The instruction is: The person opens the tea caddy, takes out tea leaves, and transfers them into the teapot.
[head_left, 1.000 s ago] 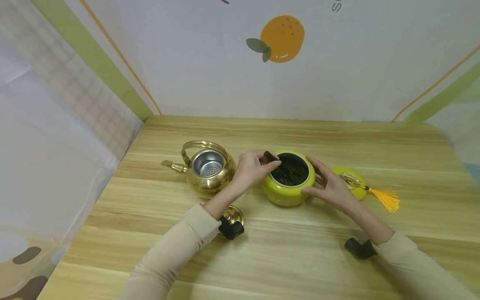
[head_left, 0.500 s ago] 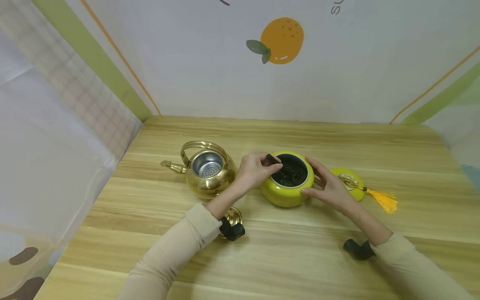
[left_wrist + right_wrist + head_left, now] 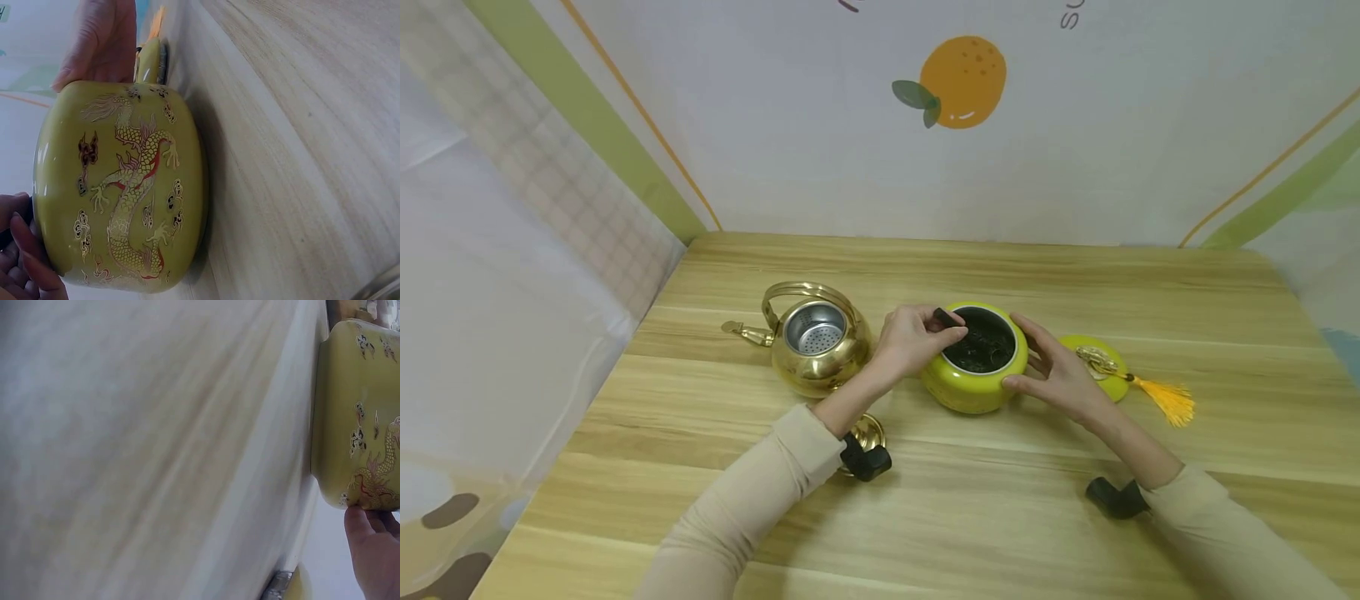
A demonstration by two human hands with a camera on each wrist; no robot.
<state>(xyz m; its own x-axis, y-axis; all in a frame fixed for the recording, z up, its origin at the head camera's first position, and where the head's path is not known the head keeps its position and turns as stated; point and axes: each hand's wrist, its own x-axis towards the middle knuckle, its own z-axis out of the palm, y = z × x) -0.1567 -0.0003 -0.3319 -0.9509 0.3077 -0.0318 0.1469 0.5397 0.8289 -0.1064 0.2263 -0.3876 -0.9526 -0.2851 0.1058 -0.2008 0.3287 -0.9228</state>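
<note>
In the head view a round yellow jar point(image 3: 970, 390) stands on the table, filled with dark leaves like loose tea point(image 3: 988, 343). My left hand point(image 3: 912, 337) is at the jar's left rim and pinches the handle of a black spoon point(image 3: 949, 317); the other end reaches down among the leaves and is hard to make out. With thumb and fingers spread round its right side, my right hand point(image 3: 1063, 379) holds the jar. A dragon pattern point(image 3: 137, 187) decorates the jar's wall in the left wrist view. The right wrist view shows my right thumb point(image 3: 357, 525) against the jar.
Left of the jar sits a gold kettle point(image 3: 820, 367), uncovered, with a perforated strainer point(image 3: 817, 337) inside. Its gold lid point(image 3: 871, 431) lies partly behind my left wrist. Right of my right hand is the yellow jar lid point(image 3: 1093, 346) with an orange tassel point(image 3: 1168, 402).
My left hand has shifted slightly right, taking the spoon a little further over the jar's opening. The right hand and the jar stay essentially in place.
</note>
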